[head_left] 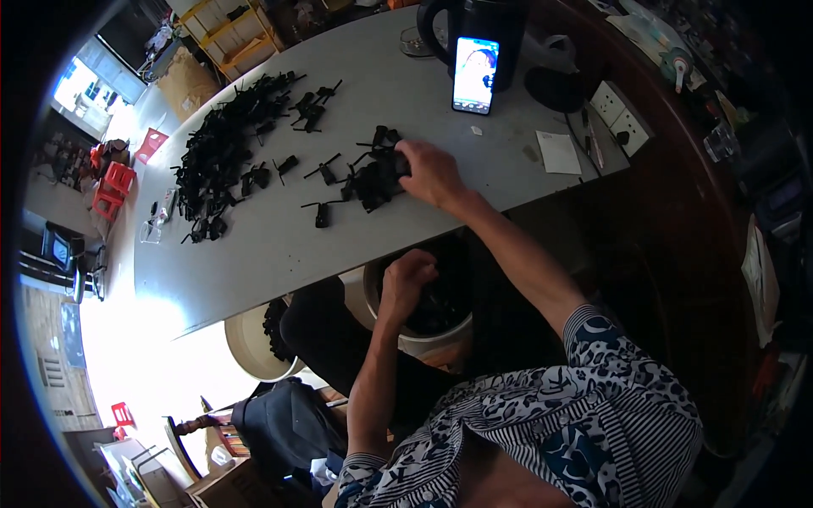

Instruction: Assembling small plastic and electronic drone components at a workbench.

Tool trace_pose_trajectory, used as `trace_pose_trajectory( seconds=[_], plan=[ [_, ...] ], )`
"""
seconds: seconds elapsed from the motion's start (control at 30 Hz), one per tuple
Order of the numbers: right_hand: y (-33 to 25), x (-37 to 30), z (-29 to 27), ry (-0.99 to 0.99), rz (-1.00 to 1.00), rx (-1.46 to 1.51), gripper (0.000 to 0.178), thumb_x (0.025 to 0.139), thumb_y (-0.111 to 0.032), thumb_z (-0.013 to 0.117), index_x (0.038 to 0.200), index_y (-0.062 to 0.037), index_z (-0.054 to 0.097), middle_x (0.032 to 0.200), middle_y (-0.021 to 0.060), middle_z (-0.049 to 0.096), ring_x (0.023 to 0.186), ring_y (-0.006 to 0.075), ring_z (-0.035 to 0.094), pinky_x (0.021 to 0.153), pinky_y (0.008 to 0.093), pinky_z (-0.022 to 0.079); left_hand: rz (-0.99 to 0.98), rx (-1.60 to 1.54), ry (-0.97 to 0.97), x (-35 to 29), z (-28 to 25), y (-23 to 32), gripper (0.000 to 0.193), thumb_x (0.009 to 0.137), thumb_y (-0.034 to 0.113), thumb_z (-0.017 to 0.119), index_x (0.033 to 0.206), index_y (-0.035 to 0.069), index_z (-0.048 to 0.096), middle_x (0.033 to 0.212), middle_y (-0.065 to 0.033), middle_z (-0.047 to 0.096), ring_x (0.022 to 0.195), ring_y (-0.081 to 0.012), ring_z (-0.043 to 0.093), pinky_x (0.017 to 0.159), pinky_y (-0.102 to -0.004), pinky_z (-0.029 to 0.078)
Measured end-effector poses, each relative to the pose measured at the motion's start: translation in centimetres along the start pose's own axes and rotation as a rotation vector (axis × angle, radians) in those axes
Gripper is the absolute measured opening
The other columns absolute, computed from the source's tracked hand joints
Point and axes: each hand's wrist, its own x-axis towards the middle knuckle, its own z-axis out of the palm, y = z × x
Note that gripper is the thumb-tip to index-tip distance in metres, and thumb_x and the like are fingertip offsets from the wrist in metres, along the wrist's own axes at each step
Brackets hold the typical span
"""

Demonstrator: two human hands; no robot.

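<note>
My right hand [432, 173] reaches over the table to a small heap of black parts [373, 182], each a little block with a thin stem. Its thumb and fingers close round dark pieces at the heap's right side. Below the table edge, my left hand [408, 284] hangs over a white bucket [432, 343] with black contents. The left fingers are curled together, and whatever they hold is hidden. Several single black parts [322, 214] lie left of the heap. A much larger pile of the same parts [220, 152] spreads across the table's left side.
A lit phone [475, 76] leans against a black jug [500, 30] at the back. White paper [558, 152] and a power socket strip [618, 118] lie to the right. A second white bucket [250, 343] with black parts stands under the table, left of my knee.
</note>
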Motion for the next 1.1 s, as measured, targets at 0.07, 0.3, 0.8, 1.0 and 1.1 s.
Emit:
trace_pose_trajectory(
  seconds=[0.07, 0.3, 0.8, 1.0, 1.1],
  plan=[
    [-0.7, 0.8, -2.3, -0.093, 0.116, 0.121, 0.044, 0.063, -0.016, 0.067, 0.103, -0.0047, 0.052, 0.084, 0.0152, 0.058, 0.083, 0.0316, 0.058, 0.074, 0.0402, 0.046, 0.010, 0.016, 0.030, 0.0, -0.3, -0.2, 0.015, 0.080, 0.007, 0.053, 0.091, -0.001, 0.058, 0.076, -0.0100, 0.062, 0.073, -0.0149, 0.059, 0.067, -0.0264, 0.046],
    [2.2, -0.1, -4.1, 0.002, 0.580, 0.891, 0.017, 0.065, -0.012, 0.066, 0.078, -0.0017, 0.061, 0.066, 0.0034, 0.058, 0.051, 0.0094, 0.052, 0.034, 0.0223, 0.037, -0.028, -0.247, 0.023, 1.0, -0.3, 1.8, 0.022, 0.082, 0.007, 0.051, 0.103, 0.001, 0.053, 0.080, -0.0094, 0.063, 0.073, -0.0140, 0.058, 0.068, -0.0249, 0.045],
    [1.6, -3.4, -2.9, 0.394, 0.820, 1.608, 0.014, 0.081, -0.012, 0.059, 0.091, -0.0024, 0.057, 0.072, 0.0056, 0.059, 0.059, 0.0153, 0.055, 0.044, 0.0283, 0.041, 0.121, -0.404, 0.095, 2.4, -0.5, 3.3, 0.041, 0.083, 0.008, 0.053, 0.120, -0.001, 0.041, 0.085, -0.0122, 0.060, 0.075, -0.0189, 0.061, 0.067, -0.0279, 0.050],
    [-2.6, -4.8, -2.0, 0.339, 0.452, 1.381, 0.014, 0.077, -0.008, 0.060, 0.089, 0.0005, 0.060, 0.078, 0.0044, 0.061, 0.071, 0.0106, 0.056, 0.070, 0.0223, 0.044, 0.101, -0.566, 0.152, 4.0, -0.3, 5.5, 0.031, 0.086, 0.014, 0.053, 0.113, 0.001, 0.048, 0.082, -0.0097, 0.062, 0.070, -0.0173, 0.061, 0.065, -0.0286, 0.051],
    [-3.7, -3.8, -3.0, 0.185, 0.467, 1.465, 0.011, 0.078, -0.006, 0.059, 0.087, -0.0001, 0.060, 0.078, 0.0037, 0.061, 0.071, 0.0100, 0.056, 0.068, 0.0227, 0.045, 0.108, -0.590, 0.172, 5.5, -1.5, 5.2, 0.024, 0.087, 0.017, 0.053, 0.104, 0.001, 0.054, 0.075, -0.0072, 0.061, 0.065, -0.0156, 0.061, 0.062, -0.0270, 0.051]
  ],
)
